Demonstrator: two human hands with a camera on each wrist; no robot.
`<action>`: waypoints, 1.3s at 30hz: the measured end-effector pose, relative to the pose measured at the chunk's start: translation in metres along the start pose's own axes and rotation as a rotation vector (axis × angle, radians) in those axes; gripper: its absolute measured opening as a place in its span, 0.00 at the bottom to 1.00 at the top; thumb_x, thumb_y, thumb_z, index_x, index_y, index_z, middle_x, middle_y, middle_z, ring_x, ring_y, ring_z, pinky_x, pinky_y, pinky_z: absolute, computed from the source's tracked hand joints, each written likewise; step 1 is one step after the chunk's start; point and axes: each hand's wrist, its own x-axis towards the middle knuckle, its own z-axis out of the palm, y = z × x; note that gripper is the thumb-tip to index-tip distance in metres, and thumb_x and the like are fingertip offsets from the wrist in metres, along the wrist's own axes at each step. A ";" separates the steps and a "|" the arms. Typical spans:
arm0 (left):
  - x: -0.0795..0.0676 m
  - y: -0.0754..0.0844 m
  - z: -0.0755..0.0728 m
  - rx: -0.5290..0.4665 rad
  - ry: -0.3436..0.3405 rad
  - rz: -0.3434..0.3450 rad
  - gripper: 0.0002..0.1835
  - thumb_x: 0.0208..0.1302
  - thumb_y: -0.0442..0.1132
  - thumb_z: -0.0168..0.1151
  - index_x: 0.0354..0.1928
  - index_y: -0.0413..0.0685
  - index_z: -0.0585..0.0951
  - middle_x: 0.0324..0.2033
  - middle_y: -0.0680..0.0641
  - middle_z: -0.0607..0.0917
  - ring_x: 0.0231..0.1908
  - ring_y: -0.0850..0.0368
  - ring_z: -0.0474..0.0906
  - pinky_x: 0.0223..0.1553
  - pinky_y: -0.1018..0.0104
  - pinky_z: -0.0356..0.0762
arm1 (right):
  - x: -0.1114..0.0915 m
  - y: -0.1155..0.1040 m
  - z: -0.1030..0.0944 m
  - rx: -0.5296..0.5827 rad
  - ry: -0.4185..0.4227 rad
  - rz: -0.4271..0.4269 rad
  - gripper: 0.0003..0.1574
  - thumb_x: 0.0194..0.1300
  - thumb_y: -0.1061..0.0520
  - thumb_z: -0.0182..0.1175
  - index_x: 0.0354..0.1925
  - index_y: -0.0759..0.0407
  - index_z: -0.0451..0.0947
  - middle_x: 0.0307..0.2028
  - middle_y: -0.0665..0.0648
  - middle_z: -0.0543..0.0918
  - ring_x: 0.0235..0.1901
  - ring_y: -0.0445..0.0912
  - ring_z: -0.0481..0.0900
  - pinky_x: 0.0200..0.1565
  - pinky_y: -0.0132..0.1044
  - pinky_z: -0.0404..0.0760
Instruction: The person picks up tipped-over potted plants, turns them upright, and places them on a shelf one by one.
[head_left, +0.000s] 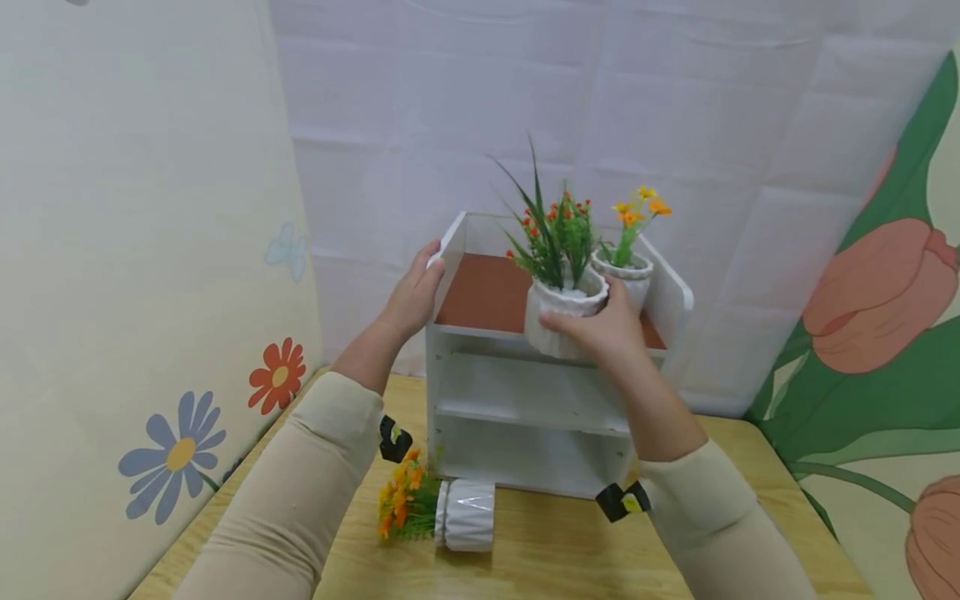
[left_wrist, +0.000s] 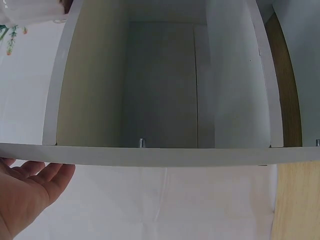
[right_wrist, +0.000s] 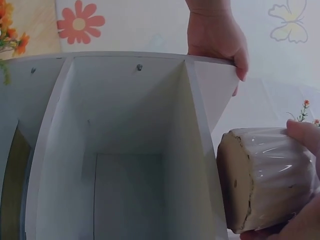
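Note:
My right hand [head_left: 611,329] grips a white ridged flowerpot [head_left: 553,333] with green blades and small red flowers. The pot is at the front edge of the top board [head_left: 483,292] of a small white shelf unit; its flat base [right_wrist: 235,185] shows in the right wrist view. I cannot tell whether it touches the board. My left hand [head_left: 411,300] holds the upper edge of the unit's left side panel [left_wrist: 165,156], fingers over it in the right wrist view. A second white pot [head_left: 637,287] with yellow-orange flowers stands behind, at the right of the top board.
A third white pot [head_left: 468,517] with orange flowers [head_left: 402,498] lies on its side on the wooden table [head_left: 570,550], before the unit's lower left. Two bare compartments show below the top board. A white cloth [head_left: 450,108] hangs behind; flower-patterned panels flank the table.

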 end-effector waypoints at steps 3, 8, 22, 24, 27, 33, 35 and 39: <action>0.000 0.000 0.000 0.000 -0.002 0.003 0.31 0.76 0.54 0.30 0.78 0.60 0.47 0.69 0.37 0.65 0.64 0.37 0.66 0.63 0.35 0.65 | 0.006 0.000 0.005 0.009 0.012 -0.014 0.67 0.46 0.48 0.78 0.75 0.58 0.50 0.72 0.62 0.61 0.71 0.54 0.60 0.71 0.47 0.62; -0.001 0.000 -0.001 0.001 -0.003 0.004 0.31 0.77 0.53 0.30 0.78 0.60 0.46 0.69 0.37 0.64 0.64 0.37 0.65 0.63 0.34 0.65 | 0.015 -0.001 0.010 0.014 0.015 -0.018 0.69 0.46 0.47 0.78 0.76 0.56 0.48 0.73 0.62 0.58 0.72 0.54 0.59 0.72 0.46 0.60; -0.003 -0.001 0.001 0.005 -0.007 0.008 0.32 0.76 0.55 0.30 0.78 0.58 0.46 0.70 0.36 0.63 0.65 0.37 0.65 0.62 0.33 0.65 | 0.037 -0.004 0.020 -0.002 -0.018 0.054 0.72 0.48 0.42 0.75 0.77 0.52 0.41 0.74 0.62 0.56 0.73 0.56 0.57 0.70 0.50 0.63; -0.003 -0.002 0.001 0.003 -0.006 0.008 0.31 0.76 0.54 0.30 0.78 0.59 0.46 0.70 0.36 0.63 0.65 0.37 0.64 0.63 0.33 0.64 | 0.040 -0.004 0.022 0.001 -0.014 0.055 0.72 0.48 0.42 0.76 0.77 0.52 0.41 0.74 0.62 0.57 0.72 0.56 0.58 0.70 0.49 0.63; -0.002 -0.002 0.001 -0.003 -0.002 0.008 0.31 0.77 0.54 0.30 0.78 0.59 0.47 0.69 0.36 0.64 0.64 0.37 0.65 0.62 0.34 0.65 | 0.042 -0.005 0.024 -0.002 -0.012 0.063 0.72 0.49 0.42 0.75 0.77 0.52 0.40 0.74 0.62 0.57 0.72 0.56 0.58 0.70 0.49 0.63; -0.002 -0.002 0.004 -0.006 -0.004 0.004 0.31 0.77 0.54 0.30 0.78 0.58 0.47 0.68 0.36 0.65 0.62 0.37 0.67 0.61 0.35 0.67 | 0.049 -0.006 0.026 -0.015 -0.006 0.084 0.72 0.49 0.39 0.75 0.77 0.52 0.41 0.75 0.61 0.56 0.73 0.55 0.57 0.70 0.49 0.63; -0.002 -0.001 0.004 -0.011 -0.007 0.003 0.31 0.77 0.54 0.30 0.78 0.59 0.47 0.68 0.36 0.65 0.62 0.38 0.67 0.61 0.35 0.67 | 0.051 -0.006 0.027 -0.018 -0.002 0.090 0.71 0.49 0.39 0.74 0.77 0.52 0.41 0.75 0.61 0.56 0.73 0.55 0.57 0.71 0.48 0.63; -0.003 0.000 0.004 -0.007 -0.007 0.010 0.31 0.77 0.54 0.30 0.78 0.59 0.47 0.68 0.36 0.65 0.62 0.38 0.67 0.60 0.34 0.67 | 0.054 -0.008 0.029 -0.026 0.010 0.094 0.72 0.49 0.38 0.75 0.77 0.53 0.41 0.75 0.61 0.56 0.73 0.55 0.57 0.71 0.48 0.62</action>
